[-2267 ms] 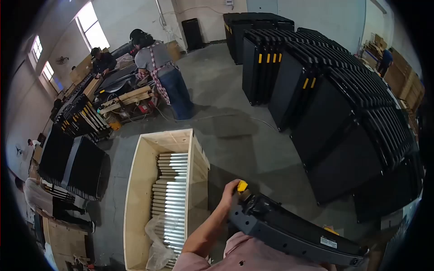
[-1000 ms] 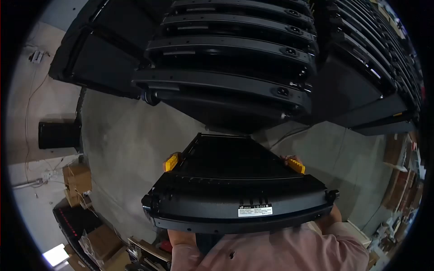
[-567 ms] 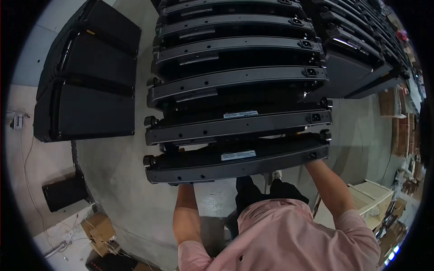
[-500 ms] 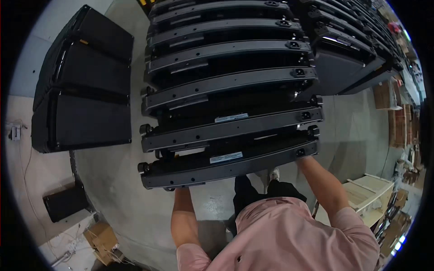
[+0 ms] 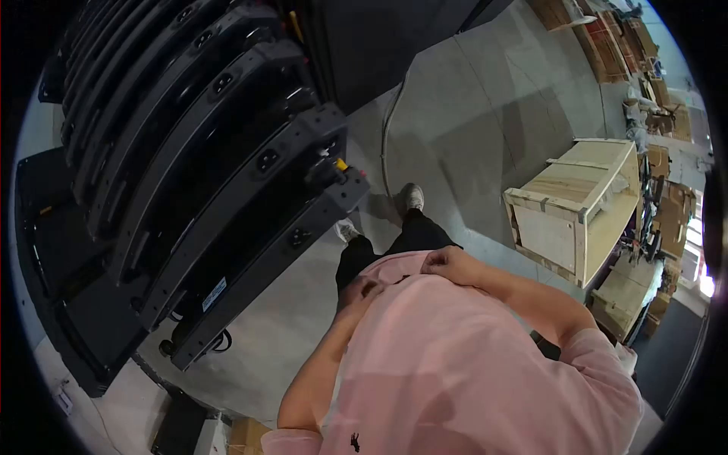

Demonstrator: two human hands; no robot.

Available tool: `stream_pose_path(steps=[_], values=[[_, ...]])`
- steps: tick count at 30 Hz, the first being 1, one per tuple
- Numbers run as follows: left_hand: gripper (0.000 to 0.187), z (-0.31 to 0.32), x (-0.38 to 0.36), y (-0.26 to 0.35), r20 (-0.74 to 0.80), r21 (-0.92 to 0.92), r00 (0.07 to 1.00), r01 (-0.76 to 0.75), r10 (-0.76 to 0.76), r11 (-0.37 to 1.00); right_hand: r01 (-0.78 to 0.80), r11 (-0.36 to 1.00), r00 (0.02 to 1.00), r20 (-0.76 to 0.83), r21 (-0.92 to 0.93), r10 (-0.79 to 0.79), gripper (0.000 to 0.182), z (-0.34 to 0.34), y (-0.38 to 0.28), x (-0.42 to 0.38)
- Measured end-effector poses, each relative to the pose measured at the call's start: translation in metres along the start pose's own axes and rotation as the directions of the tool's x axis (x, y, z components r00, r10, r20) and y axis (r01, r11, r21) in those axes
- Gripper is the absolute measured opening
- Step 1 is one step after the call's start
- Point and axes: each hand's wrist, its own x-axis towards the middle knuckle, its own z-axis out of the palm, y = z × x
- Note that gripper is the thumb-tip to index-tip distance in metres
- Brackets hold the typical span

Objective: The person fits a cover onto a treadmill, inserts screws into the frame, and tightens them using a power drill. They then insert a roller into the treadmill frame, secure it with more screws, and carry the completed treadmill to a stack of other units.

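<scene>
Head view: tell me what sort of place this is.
Probably a factory or warehouse floor. A row of identical black units stands packed together on bare concrete floor, with an open wooden crate and stacked cardboard boxes nearby.

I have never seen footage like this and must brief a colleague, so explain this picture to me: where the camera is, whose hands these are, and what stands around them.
There is no machine here: a person wears a camera on the head, and it looks down over their own pink shirt to the concrete floor. The fisheye lens bends the edges. The right hand rests against the shirt at the waist; the left hand is mostly hidden at the shirt's hem, so its grip cannot be judged. Neither hand visibly holds anything. To the left, a row of flat black units stands on edge, packed side by side; the nearest one bears a white label. To the right stands a wooden crate.
</scene>
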Motion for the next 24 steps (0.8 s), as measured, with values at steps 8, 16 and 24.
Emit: stream_pose_path(steps=[8, 16, 24], values=[[0.030, 0.043, 0.085, 0.135, 0.337, 0.180, 0.941, -0.109, 0.043, 0.978, 0.107, 0.957, 0.987, 0.142, -0.270, -0.070, 0.031, -0.117, 0.019, -0.032], [0.042, 0.159, 0.199, 0.246, 0.534, 0.271, 0.837, -0.037, -0.119, 0.962, 0.389, 0.715, 0.841, -0.093, -0.581, -0.533, 0.022, -0.227, 0.110, -0.062], [0.038, 0.262, 0.310, 0.357, 0.727, 0.387, 0.545, 0.178, -0.418, 0.905, 0.347, 0.838, 0.676, -0.507, -0.420, -0.535, 0.021, -0.316, 0.169, -0.113]])
